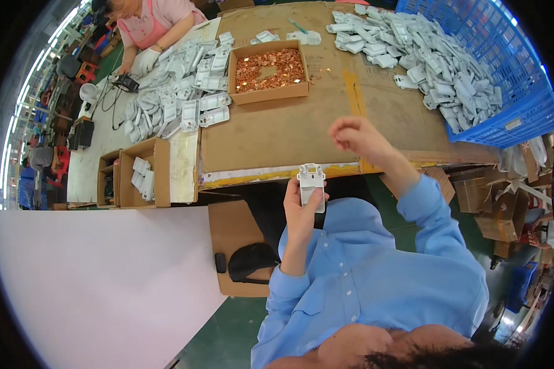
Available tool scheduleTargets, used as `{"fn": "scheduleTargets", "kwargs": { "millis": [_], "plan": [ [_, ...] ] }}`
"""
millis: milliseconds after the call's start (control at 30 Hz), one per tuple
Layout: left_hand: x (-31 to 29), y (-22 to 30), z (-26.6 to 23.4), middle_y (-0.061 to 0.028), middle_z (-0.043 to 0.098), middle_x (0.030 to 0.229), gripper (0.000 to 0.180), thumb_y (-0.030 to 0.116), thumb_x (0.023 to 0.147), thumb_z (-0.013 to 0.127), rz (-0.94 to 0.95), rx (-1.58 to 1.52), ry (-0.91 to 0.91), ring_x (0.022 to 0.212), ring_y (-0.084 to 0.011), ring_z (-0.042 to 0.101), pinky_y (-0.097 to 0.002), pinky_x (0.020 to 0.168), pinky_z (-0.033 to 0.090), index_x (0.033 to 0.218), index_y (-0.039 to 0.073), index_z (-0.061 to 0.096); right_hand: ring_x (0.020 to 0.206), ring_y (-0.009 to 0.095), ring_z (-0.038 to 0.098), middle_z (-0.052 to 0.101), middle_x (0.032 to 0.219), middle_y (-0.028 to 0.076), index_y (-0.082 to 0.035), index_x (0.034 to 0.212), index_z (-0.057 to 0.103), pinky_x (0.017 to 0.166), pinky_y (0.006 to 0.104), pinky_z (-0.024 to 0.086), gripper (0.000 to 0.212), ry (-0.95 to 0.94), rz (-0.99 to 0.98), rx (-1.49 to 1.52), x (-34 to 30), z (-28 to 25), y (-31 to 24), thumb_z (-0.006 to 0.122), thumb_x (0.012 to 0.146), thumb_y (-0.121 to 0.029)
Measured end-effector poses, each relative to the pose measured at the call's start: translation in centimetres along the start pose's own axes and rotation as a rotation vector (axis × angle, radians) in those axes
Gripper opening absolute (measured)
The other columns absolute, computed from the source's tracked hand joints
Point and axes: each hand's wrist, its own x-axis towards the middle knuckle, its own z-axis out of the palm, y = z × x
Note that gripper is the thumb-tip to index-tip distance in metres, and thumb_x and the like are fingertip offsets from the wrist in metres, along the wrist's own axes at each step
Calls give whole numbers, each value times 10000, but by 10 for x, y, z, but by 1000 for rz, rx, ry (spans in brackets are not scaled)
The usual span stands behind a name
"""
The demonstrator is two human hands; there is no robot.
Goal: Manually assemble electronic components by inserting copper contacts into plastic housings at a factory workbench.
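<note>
My left hand is closed around a white plastic housing, its thumb pressed on the lower part. The housing stands upright in the view, in front of my body just off the table's near edge. Over the cardboard-covered table my right hand hovers to the right of it, fingers curled together. Whatever those fingers may hold is too small or blurred to make out. Beyond both hands sits a shallow cardboard box containing many small copper-coloured metal pieces.
White housings are heaped left of the box. Another pile spills from a blue plastic crate at right. A small carton holds some housings. Across the table, a gloved person works beside a black device.
</note>
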Motion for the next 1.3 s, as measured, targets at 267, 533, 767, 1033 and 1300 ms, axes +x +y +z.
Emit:
{"fn": "scheduleTargets", "kwargs": {
  "millis": [267, 533, 767, 1033, 1300],
  "plan": [
    [-7, -3, 29, -116, 625, 1083, 635, 57, 866, 637, -10, 86, -25, 874, -158, 638, -292, 775, 533, 1431, 37, 346, 769, 130, 653, 694, 938, 109, -30, 966, 597, 677, 233, 509, 105, 93, -32, 278, -81, -12, 63, 647, 874, -42],
    [-15, -7, 36, -61, 585, 1067, 507, 29, 897, 586, -71, 91, -68, 840, -138, 628, -283, 723, 545, 1368, 34, 397, 833, 133, 658, 701, 961, 118, -42, 937, 606, 727, 251, 514, 108, 176, -115, 254, -99, -13, 68, 681, 864, -67],
    [-16, -13, 38, -68, 602, 1060, 461, 77, 927, 586, -3, 248, 3, 766, -144, 641, -288, 636, 566, 1349, 57, 400, 833, 130, 656, 688, 913, 89, -6, 926, 639, 749, 260, 526, 104, 140, -115, 199, -99, -8, 61, 688, 842, -44],
    [-20, -22, 39, -99, 582, 1158, 509, 70, 960, 535, 107, 437, -29, 992, -131, 590, -267, 790, 525, 1415, 37, 309, 817, 120, 654, 683, 921, 74, 33, 938, 649, 756, 264, 544, 91, 128, -156, -5, -99, 20, 50, 661, 849, 19],
    [-27, -13, 44, -158, 629, 1121, 496, 76, 981, 457, 141, 673, -66, 962, -222, 645, -310, 817, 508, 1437, 2, 277, 724, 282, 581, 541, 841, 106, -35, 847, 631, 633, 357, 478, 61, 246, -540, -688, -96, 41, 51, 667, 800, -44]
  ]
}}
